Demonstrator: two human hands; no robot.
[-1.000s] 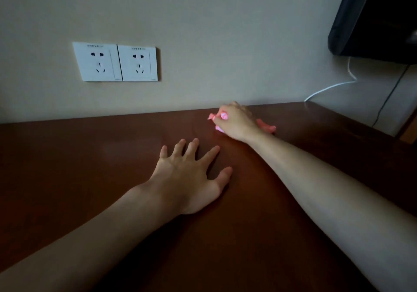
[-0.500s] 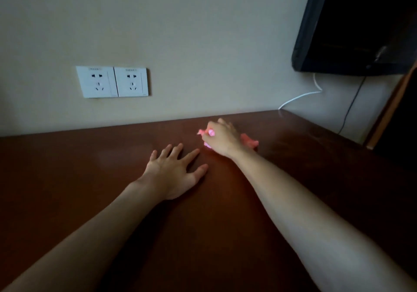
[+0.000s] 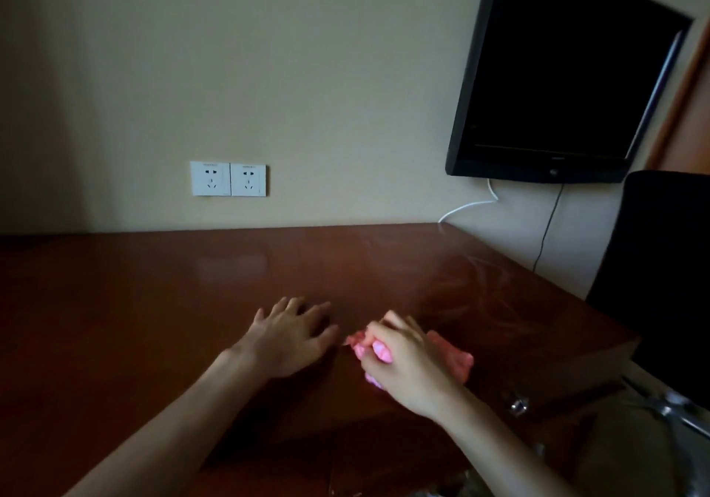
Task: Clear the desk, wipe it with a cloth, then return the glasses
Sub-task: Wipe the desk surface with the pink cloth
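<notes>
On the brown desk [image 3: 153, 304], the left hand [image 3: 288, 337] lies flat with fingers spread, while the right hand [image 3: 403, 362] bunches the pink cloth [image 3: 451, 358] near the right edge; wiping well likely needs even, overlapping strokes.

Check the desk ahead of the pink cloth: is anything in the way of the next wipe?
Only the left hand, resting flat just left of the pink cloth that the right hand grips. The desk toward the wall and right edge shows nothing else.
</notes>
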